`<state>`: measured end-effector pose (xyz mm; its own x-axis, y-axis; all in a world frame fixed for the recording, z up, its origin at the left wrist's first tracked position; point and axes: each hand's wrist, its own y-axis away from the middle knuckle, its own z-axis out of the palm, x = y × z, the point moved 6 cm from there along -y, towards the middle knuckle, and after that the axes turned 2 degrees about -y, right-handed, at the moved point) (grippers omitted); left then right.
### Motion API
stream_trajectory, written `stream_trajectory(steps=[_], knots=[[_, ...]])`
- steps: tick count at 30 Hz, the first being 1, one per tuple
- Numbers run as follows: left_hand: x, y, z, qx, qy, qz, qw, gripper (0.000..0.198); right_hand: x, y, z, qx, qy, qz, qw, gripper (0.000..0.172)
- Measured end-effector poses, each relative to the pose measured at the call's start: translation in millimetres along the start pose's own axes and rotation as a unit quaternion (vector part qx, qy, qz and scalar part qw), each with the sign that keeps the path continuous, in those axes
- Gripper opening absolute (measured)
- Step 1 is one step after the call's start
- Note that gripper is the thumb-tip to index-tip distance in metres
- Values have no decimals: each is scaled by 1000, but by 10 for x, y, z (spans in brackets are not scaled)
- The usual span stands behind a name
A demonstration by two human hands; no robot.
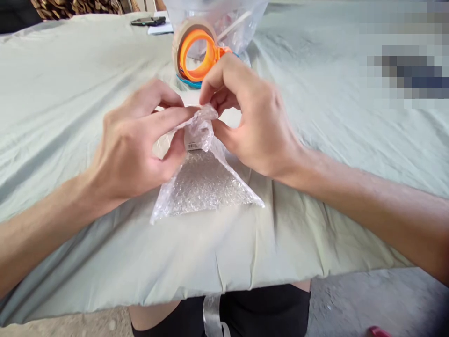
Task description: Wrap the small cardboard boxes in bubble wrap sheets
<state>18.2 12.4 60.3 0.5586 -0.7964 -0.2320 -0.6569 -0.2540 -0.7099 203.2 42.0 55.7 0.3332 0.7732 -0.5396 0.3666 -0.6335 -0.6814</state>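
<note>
A sheet of clear bubble wrap (pixel 206 185) lies on the cloth, its wide end toward me and its far end gathered up. My left hand (pixel 140 140) pinches the gathered part from the left, thumb below and fingers on top. From the right, my right hand (pixel 256 121) grips the bunched wrap between thumb and fingers. Beneath the crumpled plastic sits a small pale item with a barcode label (pixel 194 146); its kind cannot be made out, as wrap and fingers cover most of it.
Just beyond my hands stands an orange tape dispenser (pixel 199 70) with a tape roll, in front of a clear plastic bag (pixel 242 28). A dark phone-like object (pixel 148 21) lies at the back left. Wrinkled pale green cloth (pixel 315 65) covers the table, its front edge over my lap.
</note>
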Motion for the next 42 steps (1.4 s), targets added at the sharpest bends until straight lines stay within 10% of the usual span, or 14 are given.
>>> stream_trajectory(steps=[4,18,34,42], knots=[[50,15,-53,-29,108,-83,990,73,71,3,-52,2,-17,16,1000,43],[-267,65,-45,-85,143,23,986,23,121,7,-220,-148,-79,55,984,3],[-302,85,29,-66,187,24,980,29,55,30,-117,-210,5,8,978,44],[-287,139,104,-94,28,113,989,41,135,36,-142,-224,-10,21,974,67]])
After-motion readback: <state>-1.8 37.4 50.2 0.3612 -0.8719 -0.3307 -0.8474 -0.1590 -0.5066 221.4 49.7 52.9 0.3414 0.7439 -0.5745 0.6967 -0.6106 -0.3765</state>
